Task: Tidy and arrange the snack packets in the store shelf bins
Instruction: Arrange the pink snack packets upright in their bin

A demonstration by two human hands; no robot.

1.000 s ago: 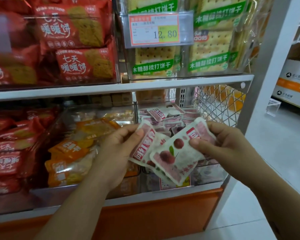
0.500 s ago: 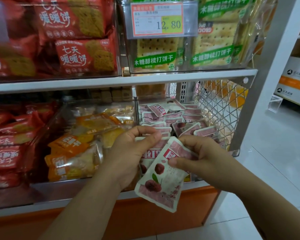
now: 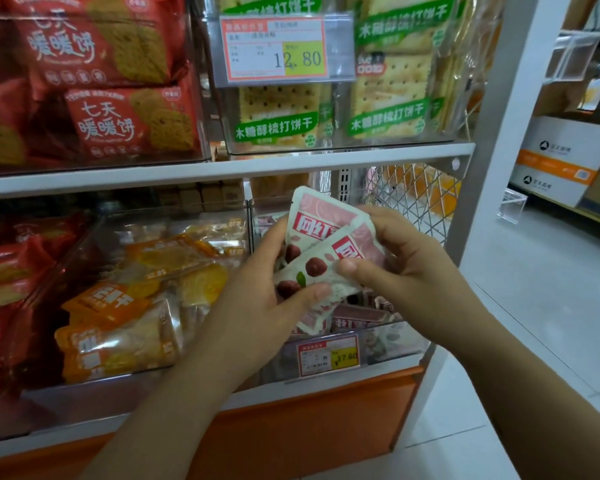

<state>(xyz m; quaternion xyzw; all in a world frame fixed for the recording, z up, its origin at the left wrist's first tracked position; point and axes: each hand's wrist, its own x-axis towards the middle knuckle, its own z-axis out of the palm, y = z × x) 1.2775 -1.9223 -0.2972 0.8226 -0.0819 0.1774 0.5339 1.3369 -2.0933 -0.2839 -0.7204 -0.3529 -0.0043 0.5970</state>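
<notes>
Both hands hold pink-and-white snack packets printed with red dates, in front of the lower right clear bin (image 3: 392,344). My left hand (image 3: 257,306) grips the rear upright packet (image 3: 317,218) from the left, its thumb lying over the front one. My right hand (image 3: 406,268) pinches the front packet (image 3: 321,271), which is tilted across the rear one. More packets of the same kind (image 3: 357,318) lie in the bin below my hands, partly hidden.
The neighbouring clear bin (image 3: 129,306) holds orange packets; red packets (image 3: 7,278) fill the left. The upper shelf carries red biscuit packs (image 3: 118,123) and green-labelled crackers (image 3: 388,98). A wire mesh panel (image 3: 413,192) closes the shelf's right end. Price tag (image 3: 328,355) on bin front. Cartons (image 3: 565,161) far right.
The front packet, hanging low half a second ago, has been raised and laid across the rear packet; both hands have come closer together and lifted above the bin.
</notes>
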